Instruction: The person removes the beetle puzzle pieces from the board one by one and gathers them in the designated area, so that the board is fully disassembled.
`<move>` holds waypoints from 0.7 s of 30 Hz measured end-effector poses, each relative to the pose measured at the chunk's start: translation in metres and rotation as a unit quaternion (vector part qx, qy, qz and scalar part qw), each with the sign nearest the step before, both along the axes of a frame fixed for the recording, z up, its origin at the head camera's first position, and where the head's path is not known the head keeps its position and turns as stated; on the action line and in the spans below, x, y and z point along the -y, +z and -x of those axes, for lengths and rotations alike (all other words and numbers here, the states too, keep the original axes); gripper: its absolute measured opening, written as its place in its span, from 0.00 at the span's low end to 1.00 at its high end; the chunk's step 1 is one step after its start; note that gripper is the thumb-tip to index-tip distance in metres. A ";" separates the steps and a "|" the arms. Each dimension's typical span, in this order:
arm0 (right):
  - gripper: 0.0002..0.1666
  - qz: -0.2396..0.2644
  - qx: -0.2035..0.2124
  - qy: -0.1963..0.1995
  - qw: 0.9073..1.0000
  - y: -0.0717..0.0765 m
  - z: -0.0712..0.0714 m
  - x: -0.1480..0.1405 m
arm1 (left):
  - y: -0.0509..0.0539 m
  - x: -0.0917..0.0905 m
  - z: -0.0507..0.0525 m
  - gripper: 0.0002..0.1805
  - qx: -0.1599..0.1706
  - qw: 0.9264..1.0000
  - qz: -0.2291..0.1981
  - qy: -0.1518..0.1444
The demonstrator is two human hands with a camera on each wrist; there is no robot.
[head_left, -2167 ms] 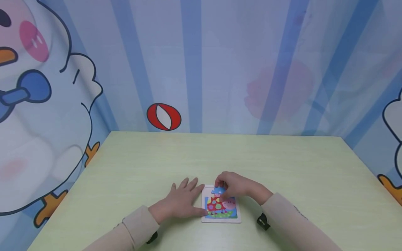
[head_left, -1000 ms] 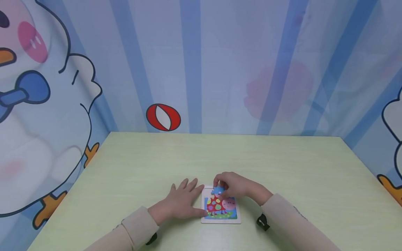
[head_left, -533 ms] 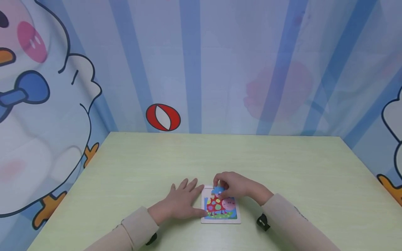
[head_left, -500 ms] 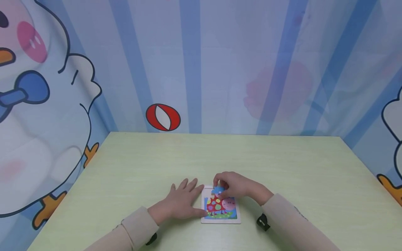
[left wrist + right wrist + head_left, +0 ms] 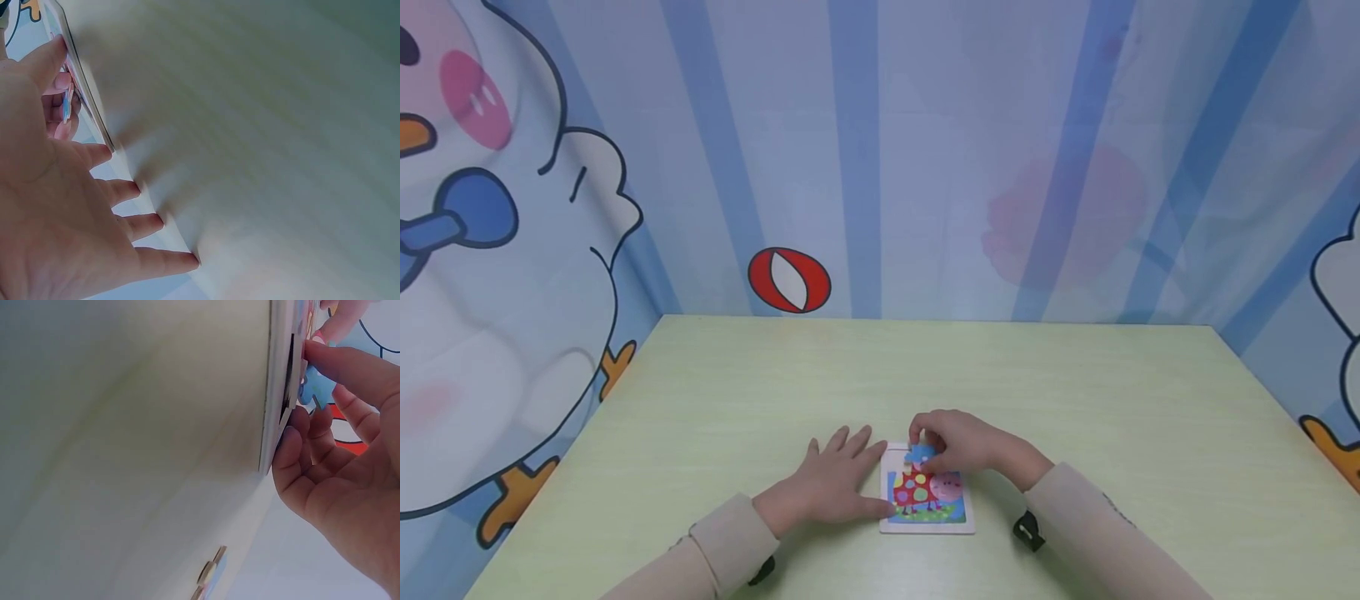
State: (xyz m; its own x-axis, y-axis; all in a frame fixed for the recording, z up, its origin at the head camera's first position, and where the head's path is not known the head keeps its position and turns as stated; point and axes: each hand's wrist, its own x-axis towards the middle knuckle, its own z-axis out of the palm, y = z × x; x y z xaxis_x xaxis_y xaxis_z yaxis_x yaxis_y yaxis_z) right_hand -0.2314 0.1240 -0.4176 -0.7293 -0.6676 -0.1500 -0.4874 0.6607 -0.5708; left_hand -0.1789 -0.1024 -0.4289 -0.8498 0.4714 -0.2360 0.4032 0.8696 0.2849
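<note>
Fabric striped in blue surrounds us, printed with a red-and-white ball and, to the left, a big cartoon bird. On our pale green table the puzzle tray lies flat. Our left hand, fingers spread, touches its left edge; our right hand pinches a blue piece at its far side. A dark marking on our right sleeve is too small to read.
</note>
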 end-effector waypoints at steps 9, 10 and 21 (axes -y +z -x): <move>0.11 0.014 0.010 0.001 1.000 -0.002 0.000 -0.002 | 0.001 0.000 -0.002 0.49 -0.001 1.000 0.000 0.000; 0.11 0.017 0.013 0.001 1.000 -0.002 0.000 -0.002 | 0.001 0.000 -0.002 0.49 -0.001 1.000 -0.001 0.000; 0.08 0.057 0.042 0.005 0.997 -0.002 -0.001 -0.009 | 0.001 0.001 -0.002 0.48 0.003 1.000 -0.005 0.001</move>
